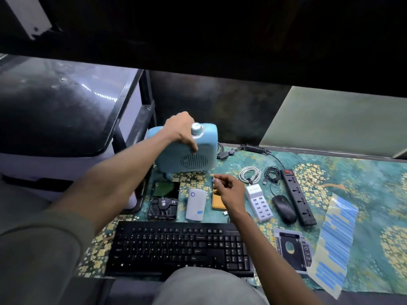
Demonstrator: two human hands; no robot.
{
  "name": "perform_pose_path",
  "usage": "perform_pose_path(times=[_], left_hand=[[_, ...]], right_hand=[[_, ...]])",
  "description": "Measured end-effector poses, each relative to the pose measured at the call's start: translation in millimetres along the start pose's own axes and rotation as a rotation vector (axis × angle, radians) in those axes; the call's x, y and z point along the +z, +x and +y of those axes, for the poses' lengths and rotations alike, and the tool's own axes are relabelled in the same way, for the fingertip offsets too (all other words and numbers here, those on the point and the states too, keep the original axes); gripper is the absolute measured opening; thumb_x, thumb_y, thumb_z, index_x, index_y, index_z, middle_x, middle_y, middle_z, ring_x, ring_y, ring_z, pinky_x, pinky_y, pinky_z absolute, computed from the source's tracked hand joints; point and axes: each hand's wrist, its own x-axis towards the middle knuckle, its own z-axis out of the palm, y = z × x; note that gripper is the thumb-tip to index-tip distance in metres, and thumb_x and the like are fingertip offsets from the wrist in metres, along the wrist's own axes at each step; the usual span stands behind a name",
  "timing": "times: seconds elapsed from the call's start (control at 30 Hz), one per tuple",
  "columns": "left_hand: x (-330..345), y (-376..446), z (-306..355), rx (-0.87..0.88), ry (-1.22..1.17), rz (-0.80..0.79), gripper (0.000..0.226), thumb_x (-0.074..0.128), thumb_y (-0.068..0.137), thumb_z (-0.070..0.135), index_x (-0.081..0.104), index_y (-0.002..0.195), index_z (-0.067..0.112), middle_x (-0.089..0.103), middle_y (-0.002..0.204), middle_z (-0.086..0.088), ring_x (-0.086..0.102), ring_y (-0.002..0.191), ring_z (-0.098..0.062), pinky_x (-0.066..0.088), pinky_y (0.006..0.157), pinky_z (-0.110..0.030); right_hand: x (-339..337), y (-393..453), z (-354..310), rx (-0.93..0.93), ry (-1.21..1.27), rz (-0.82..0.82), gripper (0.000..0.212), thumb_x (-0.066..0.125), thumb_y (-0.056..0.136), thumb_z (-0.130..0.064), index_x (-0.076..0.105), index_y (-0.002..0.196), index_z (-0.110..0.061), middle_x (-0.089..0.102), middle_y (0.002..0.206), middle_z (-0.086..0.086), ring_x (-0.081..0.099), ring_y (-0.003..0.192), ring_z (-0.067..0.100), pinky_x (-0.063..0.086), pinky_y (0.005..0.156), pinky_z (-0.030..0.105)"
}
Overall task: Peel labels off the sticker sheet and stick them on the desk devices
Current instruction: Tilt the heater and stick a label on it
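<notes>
Blue plastic is what your left hand grips: it is curled over the top of the small heater at the far edge of the mat, thumb down the front face, just beside the white knob. The heater leans a little under your hold. Your right hand hovers in front of the heater, above the orange box, with its fingertips pinching a small blue label. The sticker sheet lies well to your right on the patterned mat, rows of blue labels on it, one end curling up. Between the two sit a white charging hub, a black mouse and a black power strip. Nearest you is the black keyboard; beyond it lie a white power bank, already bearing a blue label, and a bare hard drive.
</notes>
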Motion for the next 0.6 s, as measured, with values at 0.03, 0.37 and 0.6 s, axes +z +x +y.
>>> perform_pose_path(times=[0.03,0.37,0.6], left_hand=[[-3,2,-5,-0.052,-0.108,0.037,0.077,0.085,0.020,0.070,0.065,0.069,0.014,0.065,0.074,0.002,0.062,0.064,-0.018,0.051,0.056,-0.029],[14,-9,-33,-0.339,-1.479,0.033,0.070,0.094,0.049,0.025,0.075,0.109,-0.005,0.076,0.108,-0.021,0.074,0.097,-0.040,0.060,0.088,-0.056],[82,-45,-47,-0.331,-1.798,-0.209,0.052,0.067,0.081,0.023,0.066,0.130,0.005,0.065,0.127,-0.021,0.063,0.110,-0.038,0.044,0.110,-0.058]], right_hand=[[-2,-1,0,-0.013,0.005,0.002,0.010,0.069,0.094,-0.004,0.075,0.096,-0.012,0.073,0.079,0.009,0.068,0.069,0.017,0.061,0.067,0.033],[-27,15,-25,-0.022,0.175,0.079,0.010,0.062,0.098,-0.003,0.068,0.093,-0.010,0.068,0.081,0.011,0.066,0.072,0.017,0.062,0.069,0.032],[-50,33,-42,0.001,0.227,-0.059,0.011,0.074,0.091,-0.009,0.071,0.101,-0.008,0.075,0.081,0.005,0.067,0.074,0.018,0.058,0.065,0.031]])
